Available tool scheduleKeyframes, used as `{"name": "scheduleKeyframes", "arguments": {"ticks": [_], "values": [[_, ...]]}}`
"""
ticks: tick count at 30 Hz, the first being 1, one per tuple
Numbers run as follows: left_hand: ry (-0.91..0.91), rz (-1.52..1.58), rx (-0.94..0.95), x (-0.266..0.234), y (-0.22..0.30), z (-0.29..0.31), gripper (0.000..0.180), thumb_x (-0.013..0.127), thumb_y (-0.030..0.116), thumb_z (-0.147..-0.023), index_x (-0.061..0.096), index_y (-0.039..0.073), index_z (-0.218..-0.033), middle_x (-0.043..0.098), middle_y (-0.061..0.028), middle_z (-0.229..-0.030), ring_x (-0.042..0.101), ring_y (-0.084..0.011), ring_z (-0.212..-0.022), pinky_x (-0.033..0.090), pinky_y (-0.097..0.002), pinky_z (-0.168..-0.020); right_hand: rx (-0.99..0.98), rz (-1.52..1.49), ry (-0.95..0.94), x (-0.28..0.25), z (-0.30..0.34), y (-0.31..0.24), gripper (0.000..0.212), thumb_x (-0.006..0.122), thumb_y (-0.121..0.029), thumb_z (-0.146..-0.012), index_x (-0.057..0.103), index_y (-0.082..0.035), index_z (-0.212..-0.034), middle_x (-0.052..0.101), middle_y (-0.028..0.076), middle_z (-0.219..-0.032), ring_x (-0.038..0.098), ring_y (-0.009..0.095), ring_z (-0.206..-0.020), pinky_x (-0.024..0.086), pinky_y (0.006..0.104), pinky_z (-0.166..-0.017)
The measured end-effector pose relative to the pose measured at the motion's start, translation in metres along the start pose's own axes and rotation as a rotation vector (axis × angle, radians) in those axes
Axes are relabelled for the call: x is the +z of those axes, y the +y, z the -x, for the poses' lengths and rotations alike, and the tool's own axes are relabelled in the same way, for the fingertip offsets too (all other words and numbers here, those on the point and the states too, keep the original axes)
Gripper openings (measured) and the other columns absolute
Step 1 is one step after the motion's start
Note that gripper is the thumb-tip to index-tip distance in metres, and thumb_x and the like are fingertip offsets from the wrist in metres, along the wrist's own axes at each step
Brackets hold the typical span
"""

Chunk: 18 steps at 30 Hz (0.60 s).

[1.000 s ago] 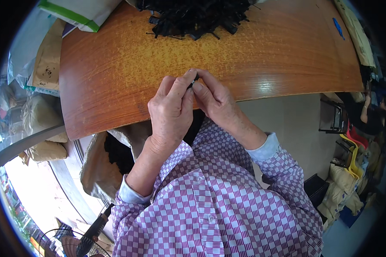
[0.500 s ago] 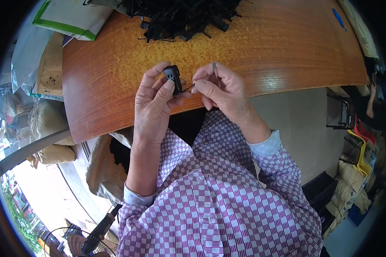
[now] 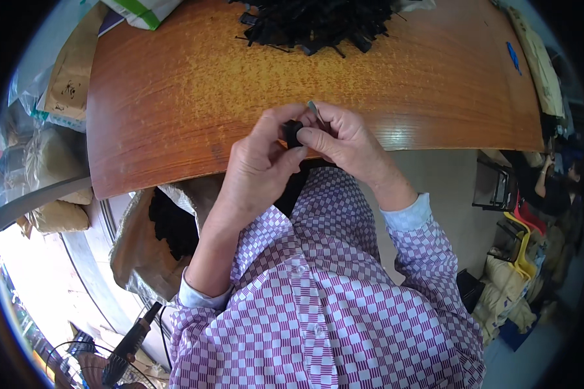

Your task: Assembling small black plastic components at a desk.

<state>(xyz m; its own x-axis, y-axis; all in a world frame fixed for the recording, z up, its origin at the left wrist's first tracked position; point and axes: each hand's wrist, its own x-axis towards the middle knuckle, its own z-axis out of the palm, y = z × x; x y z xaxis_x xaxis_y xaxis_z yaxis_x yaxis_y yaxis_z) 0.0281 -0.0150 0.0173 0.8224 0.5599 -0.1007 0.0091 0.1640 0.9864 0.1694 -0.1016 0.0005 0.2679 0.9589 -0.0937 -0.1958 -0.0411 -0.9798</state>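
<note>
My left hand grips a small black plastic part between its thumb and fingers, just above the table's near edge. Pressed up against it from the right is my right hand, thumb touching the part. A thin, flat grey-green tool pokes up between the right fingers; its lower end is hidden, and its exact kind cannot be made out. Beyond both hands, a heap of similar black plastic parts lies at the far side of the wooden table.
An open sack with black pieces inside stands left of my lap. A fan is at lower left. On the table's far right lies a blue tool. Chairs stand off to the right, where another person is partly visible.
My left hand has turned the black part and brought it to the right, against the right hand. The view has shifted slightly, moving the pile up and right.
</note>
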Motion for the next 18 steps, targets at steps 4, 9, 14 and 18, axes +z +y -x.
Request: {"name": "scheduleKeyframes", "arguments": {"ticks": [4,9,14,18], "values": [[0.039,-0.144,0.095,-0.010,-0.007,0.005,0.040,0.057,-0.008,-0.087,0.047,0.005,-0.123,0.059,-0.0063,-0.086,0.061,-0.0083,-0.073,0.051,-0.0227,-0.063,0.028,0.383,0.012,0.010,0.005,-0.007,0.020,0.051,-0.021,-0.099,0.055,-0.002,-0.097,0.053,-0.002,-0.077,0.051,0.005,-0.068,0.043,0.0195,-0.058],[0.047,-0.008,0.038,-0.028,-0.013,0.007,0.033,0.054,-0.006,-0.090,0.044,0.005,-0.119,0.057,-0.0043,-0.087,0.062,-0.0091,-0.075,0.051,-0.0214,-0.064,0.035,0.365,0.012,0.035,0.008,-0.010,0.020,0.044,-0.019,-0.101,0.052,-0.001,-0.102,0.055,0.003,-0.079,0.055,0.008,-0.069,0.045,0.0220,-0.060],[0.046,-0.071,0.069,-0.031,-0.012,0.004,0.028,0.055,-0.007,-0.088,0.044,0.004,-0.111,0.060,-0.0084,-0.084,0.064,-0.0133,-0.072,0.053,-0.0264,-0.060,0.064,0.508,0.000,0.037,0.002,-0.004,0.019,0.043,-0.016,-0.102,0.051,0.000,-0.101,0.057,0.006,-0.078,0.058,0.011,-0.070,0.047,0.0251,-0.059],[0.134,-0.438,0.114,-0.030,-0.010,0.005,0.029,0.056,-0.006,-0.085,0.045,0.004,-0.109,0.060,-0.0163,-0.085,0.066,-0.0283,-0.073,0.051,-0.0365,-0.061,0.001,0.494,0.072,0.044,-0.002,0.012,0.016,0.044,-0.015,-0.101,0.051,0.000,-0.101,0.058,0.008,-0.076,0.061,0.013,-0.070,0.048,0.0275,-0.058]]}}
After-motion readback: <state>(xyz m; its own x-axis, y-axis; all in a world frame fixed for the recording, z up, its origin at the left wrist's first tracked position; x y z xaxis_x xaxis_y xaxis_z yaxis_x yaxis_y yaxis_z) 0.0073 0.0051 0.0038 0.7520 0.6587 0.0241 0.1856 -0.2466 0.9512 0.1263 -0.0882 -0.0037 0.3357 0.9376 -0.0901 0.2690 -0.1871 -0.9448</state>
